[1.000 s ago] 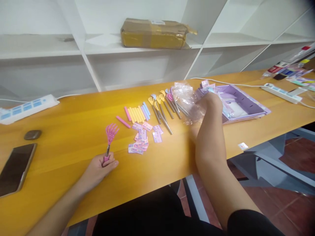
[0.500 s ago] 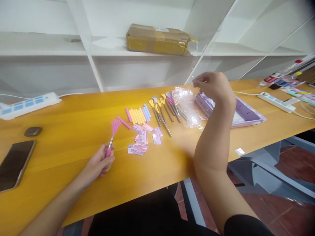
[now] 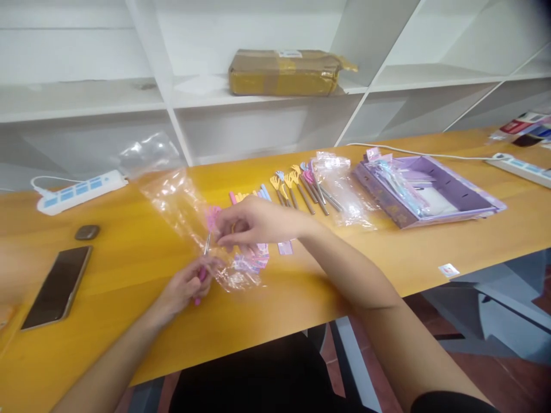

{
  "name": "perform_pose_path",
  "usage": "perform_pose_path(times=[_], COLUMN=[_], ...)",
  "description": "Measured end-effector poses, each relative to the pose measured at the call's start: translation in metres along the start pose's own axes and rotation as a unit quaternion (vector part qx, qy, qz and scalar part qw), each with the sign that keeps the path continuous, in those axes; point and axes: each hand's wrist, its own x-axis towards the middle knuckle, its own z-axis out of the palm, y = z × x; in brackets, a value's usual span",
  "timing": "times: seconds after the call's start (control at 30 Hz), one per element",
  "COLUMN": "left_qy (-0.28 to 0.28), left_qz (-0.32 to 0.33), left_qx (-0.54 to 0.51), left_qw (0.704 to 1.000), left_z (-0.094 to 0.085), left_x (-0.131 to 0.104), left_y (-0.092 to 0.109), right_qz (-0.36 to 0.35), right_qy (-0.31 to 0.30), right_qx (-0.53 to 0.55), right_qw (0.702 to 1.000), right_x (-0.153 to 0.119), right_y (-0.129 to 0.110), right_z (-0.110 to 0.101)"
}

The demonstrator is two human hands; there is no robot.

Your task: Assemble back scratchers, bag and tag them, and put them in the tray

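Note:
My left hand (image 3: 181, 289) is closed around the pink handle of a small back scratcher (image 3: 207, 245), its pink claw end pointing up and away from me. My right hand (image 3: 264, 219) pinches a long clear plastic bag (image 3: 174, 192), which stretches over the scratcher's front and hangs down beside it. Whether the claw is inside the bag I cannot tell. Behind my right hand lie coloured handle tubes (image 3: 263, 193), partly covered. Printed cards (image 3: 284, 248) are scattered below. More scratchers (image 3: 305, 192) with yellow, blue and pink claws and bare metal rods lie to the right.
A pile of clear bags (image 3: 350, 195) lies beside a purple box (image 3: 398, 215) holding packaged items. To the left are a phone (image 3: 57, 284), a small dark case (image 3: 87, 232) and a power strip (image 3: 81, 192). A taped parcel (image 3: 284, 74) sits on the shelf.
My right hand has come from above the bag pile to the left, bringing a clear bag to the scratcher. My left hand still holds the scratcher. The view has shifted slightly.

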Motion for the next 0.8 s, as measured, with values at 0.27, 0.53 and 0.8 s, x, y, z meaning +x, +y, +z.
perform_pose_path(times=[0.27,0.53,0.8], left_qy=[0.122,0.100,0.151], left_qz=[0.014,0.035,0.123], left_qx=[0.041,0.042,-0.034], left_qw=[0.992,0.993,0.980], left_z=[0.009,0.007,0.016], left_x=[-0.003,0.000,0.004], left_y=[0.001,0.000,0.006], right_qz=[0.025,0.015,0.006], right_qy=[0.028,0.060,0.446], right_qx=[0.103,0.021,0.256], right_qw=[0.994,0.998,0.858], right_x=[0.025,0.047,0.021], right_y=[0.028,0.065,0.076], right_z=[0.025,0.065,0.092])
